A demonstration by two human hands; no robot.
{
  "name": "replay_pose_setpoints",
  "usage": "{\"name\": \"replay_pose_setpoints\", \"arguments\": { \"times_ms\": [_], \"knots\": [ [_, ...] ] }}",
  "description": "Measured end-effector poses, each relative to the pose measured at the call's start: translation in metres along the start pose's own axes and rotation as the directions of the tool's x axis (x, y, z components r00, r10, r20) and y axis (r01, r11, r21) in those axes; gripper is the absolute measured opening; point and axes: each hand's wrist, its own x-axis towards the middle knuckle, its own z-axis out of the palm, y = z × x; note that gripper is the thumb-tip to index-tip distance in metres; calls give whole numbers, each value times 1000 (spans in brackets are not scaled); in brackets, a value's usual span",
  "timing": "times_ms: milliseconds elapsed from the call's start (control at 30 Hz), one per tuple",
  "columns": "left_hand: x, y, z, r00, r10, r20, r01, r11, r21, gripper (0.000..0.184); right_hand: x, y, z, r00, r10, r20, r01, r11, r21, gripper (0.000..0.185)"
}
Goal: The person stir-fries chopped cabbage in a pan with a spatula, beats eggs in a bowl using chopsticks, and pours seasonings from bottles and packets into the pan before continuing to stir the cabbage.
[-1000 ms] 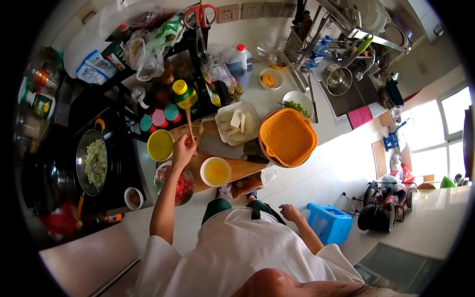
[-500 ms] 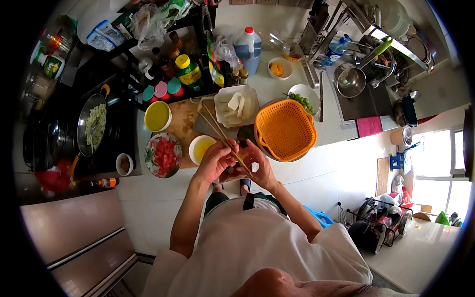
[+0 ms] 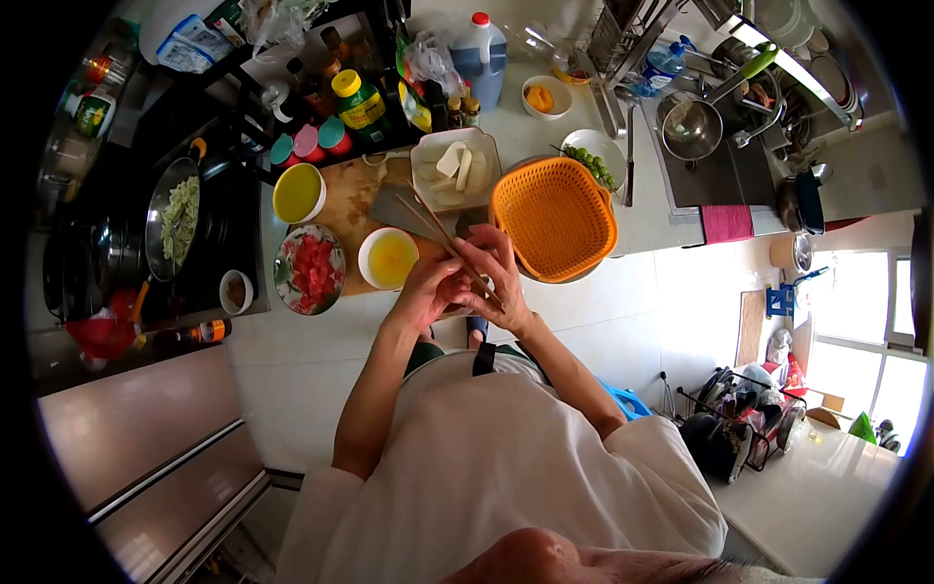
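My right hand (image 3: 501, 277) is closed on a pair of wooden chopsticks (image 3: 435, 221), whose thin ends point away from me above a cleaver blade (image 3: 391, 207). Fingers curled, my left hand (image 3: 428, 292) meets the right one near the chopsticks' thick ends. Whatever lies between the two hands is hidden by the fingers. Just left of them, a white bowl of yellow liquid, perhaps beaten egg (image 3: 391, 259), stands at the edge of the wooden cutting board (image 3: 352, 191). An orange plastic basket (image 3: 555, 219) sits close by on the right.
A plate of cut red pieces (image 3: 311, 271), a yellow-filled bowl (image 3: 299, 193) and a dish of white pieces (image 3: 454, 170) surround the board. Left is a pan of chopped greens (image 3: 179, 222) on the stove. Grapes (image 3: 591, 165) and the sink (image 3: 735, 175) are right.
Both hands and the chopsticks have drawn closer together and moved slightly nearer the counter. The right fingers now curl over more. A white patch seen between the hands earlier is covered.
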Motion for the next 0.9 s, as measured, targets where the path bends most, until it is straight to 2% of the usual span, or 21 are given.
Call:
{"name": "replay_pose_setpoints", "arguments": {
  "times_ms": [67,100,200,267,333,467,500,600,633,667,733,767,900],
  "knots": [
    [-2,-1,24,994,1,-105,-1,1000,1,22,0,6,-4,997,-58,47,61,996,-65,60],
    [-3,-2,32,988,4,-156,-3,1000,3,21,0,6,-6,998,-57,21,58,995,-81,56],
    [-3,-19,15,995,-26,-99,30,999,37,27,-9,7,-11,1000,3,-21,-4,997,-72,50],
    [-9,-26,12,998,-21,-60,32,982,184,27,-16,4,-16,994,105,-11,-105,994,-2,51],
    [-22,-33,10,997,-29,-72,53,934,354,27,-25,13,-20,982,155,-109,-153,988,20,46],
    [-57,-56,-39,985,-77,-153,148,831,535,26,-24,6,-43,982,154,-111,-158,987,-33,33],
    [-67,-61,-48,976,-89,-197,184,820,542,26,-27,3,-47,971,218,-93,-226,971,-75,28],
    [-92,-74,-66,941,-98,-325,269,800,537,26,-32,-3,-49,966,229,-120,-241,966,-97,23],
    [-98,-78,-69,926,-89,-368,285,803,524,26,-35,-3,-49,968,226,-112,-237,966,-98,15],
    [-103,-83,-73,908,-81,-410,302,807,508,26,-37,-4,-46,965,232,-122,-245,964,-106,18],
    [-110,-87,-77,887,-64,-457,291,846,447,26,-41,-6,-40,959,244,-144,-263,957,-124,24],
    [-111,-87,-77,876,-56,-479,283,864,417,26,-44,-5,-38,959,254,-127,-270,954,-128,17],
    [-112,-90,-84,850,-36,-526,275,882,384,24,-44,-3,-27,946,305,-111,-312,949,-52,12]
  ]
}}
